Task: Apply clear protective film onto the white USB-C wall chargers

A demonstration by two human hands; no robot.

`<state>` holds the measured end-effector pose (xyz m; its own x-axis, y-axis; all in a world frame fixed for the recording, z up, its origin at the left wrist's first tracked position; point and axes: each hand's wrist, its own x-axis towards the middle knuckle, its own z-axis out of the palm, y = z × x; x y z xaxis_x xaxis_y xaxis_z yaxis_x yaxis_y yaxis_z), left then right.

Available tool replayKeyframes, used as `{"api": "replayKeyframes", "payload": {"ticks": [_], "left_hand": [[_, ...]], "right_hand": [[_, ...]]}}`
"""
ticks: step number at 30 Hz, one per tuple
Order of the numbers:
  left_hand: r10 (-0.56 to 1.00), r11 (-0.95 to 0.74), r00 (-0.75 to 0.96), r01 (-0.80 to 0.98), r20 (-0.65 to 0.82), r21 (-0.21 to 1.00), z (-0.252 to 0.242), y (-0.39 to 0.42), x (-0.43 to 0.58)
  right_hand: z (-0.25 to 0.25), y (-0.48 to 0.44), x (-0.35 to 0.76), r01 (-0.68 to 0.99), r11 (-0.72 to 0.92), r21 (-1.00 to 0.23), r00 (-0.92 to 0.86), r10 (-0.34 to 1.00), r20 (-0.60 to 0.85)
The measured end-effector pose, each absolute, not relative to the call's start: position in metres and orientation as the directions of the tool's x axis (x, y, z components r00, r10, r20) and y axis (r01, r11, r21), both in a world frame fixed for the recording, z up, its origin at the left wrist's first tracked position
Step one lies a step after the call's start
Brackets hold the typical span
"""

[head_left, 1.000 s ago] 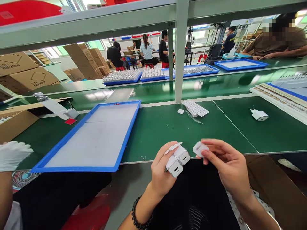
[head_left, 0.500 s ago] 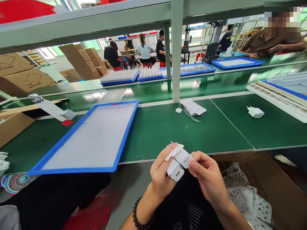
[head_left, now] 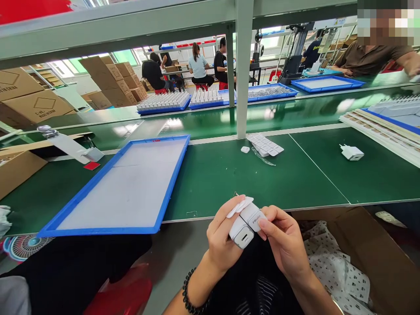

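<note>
Green workbench [head_left: 210, 179], seated people [head_left: 198, 65] behind

Beyond the large blue tray [head_left: 172, 184], smaller trays [head_left: 164, 111] bear white parts [head_left: 163, 101]; to its right, the left hand [head_left: 223, 243] clasps two white chargers [head_left: 242, 236], the right hand [head_left: 284, 240] pinching one's printed end [head_left: 256, 218].

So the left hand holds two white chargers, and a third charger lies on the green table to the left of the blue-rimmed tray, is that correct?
Not quite: in the head view the third charger lies to the right of the blue-rimmed tray. It is on the green table, and the left hand does hold two white chargers.
</note>
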<state>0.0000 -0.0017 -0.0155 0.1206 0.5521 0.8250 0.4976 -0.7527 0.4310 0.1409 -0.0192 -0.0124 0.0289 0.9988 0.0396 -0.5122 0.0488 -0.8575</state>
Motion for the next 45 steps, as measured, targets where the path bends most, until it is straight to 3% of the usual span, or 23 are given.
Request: {"api": "replayKeyframes", "payload": {"ticks": [24, 32, 37, 45], "left_hand": [[0.650, -0.717, 0.146, 0.445, 0.746, 0.537, -0.009, -0.001, 0.000], [0.746, -0.646, 0.121, 0.366, 0.654, 0.670, -0.011, 0.000, 0.001], [0.769, -0.633, 0.143, 0.307, 0.623, 0.711, -0.012, -0.003, 0.001], [0.894, -0.400, 0.278, 0.141, 0.352, 0.905, 0.002, -0.005, -0.008]], "right_hand": [[-0.021, -0.012, 0.138, -0.462, 0.106, -0.881, 0.111, 0.992, 0.061], [-0.023, -0.008, 0.132, -0.513, 0.002, -0.858, 0.005, 1.000, 0.000], [-0.012, 0.001, 0.133, -0.324, 0.005, -0.946, 0.070, 0.997, -0.019], [0.019, 0.037, 0.171, 0.085, -0.026, -0.996, -0.360, 0.931, -0.055]]}}
